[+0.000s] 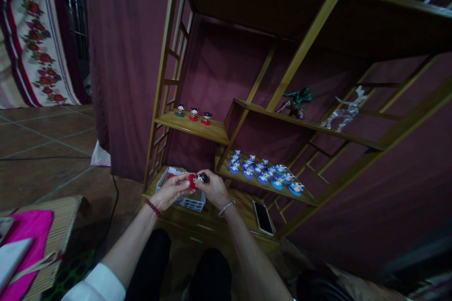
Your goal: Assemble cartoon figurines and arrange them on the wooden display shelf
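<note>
Figurine [202, 178] near box [190, 203] with red item [170, 176]

Forearms [136, 240] angled inward, left grip [172, 192], right grip [214, 192] close beside it — fingers [181, 178] bent

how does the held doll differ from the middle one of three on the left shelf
The held doll is tipped sideways; the middle doll stands upright. The held doll is in the left hand and right hand; the middle doll is on the shelf. Both have dark hair and red bases.
</note>
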Motion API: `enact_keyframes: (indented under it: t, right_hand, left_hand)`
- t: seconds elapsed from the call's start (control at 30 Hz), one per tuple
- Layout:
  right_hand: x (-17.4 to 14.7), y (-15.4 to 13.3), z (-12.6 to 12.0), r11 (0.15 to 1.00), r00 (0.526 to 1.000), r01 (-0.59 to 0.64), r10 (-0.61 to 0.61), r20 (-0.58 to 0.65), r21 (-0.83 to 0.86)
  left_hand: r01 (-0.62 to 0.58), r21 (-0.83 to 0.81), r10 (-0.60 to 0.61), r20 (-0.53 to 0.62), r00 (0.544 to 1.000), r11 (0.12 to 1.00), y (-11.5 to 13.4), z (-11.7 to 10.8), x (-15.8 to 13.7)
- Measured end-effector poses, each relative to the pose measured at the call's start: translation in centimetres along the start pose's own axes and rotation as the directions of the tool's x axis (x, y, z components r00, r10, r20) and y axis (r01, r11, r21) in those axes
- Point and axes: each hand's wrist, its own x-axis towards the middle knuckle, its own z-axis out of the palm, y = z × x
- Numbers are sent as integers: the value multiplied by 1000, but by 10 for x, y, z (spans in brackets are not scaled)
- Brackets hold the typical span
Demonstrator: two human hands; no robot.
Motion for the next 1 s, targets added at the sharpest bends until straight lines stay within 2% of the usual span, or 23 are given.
enact_keyframes:
  t: [0.3, 1.0]
  right_hand:
    - [-1, -2, -2, 998, 1000, 22, -21, 10, -52]
    - [0, -2, 2, 964, 983, 182, -173, 61, -192]
  left_hand:
    - [-3, -10, 3, 5, 1000, 1000, -5, 1, -2]
    - [25, -89, -29, -45, 999, 996, -15, -3, -5]
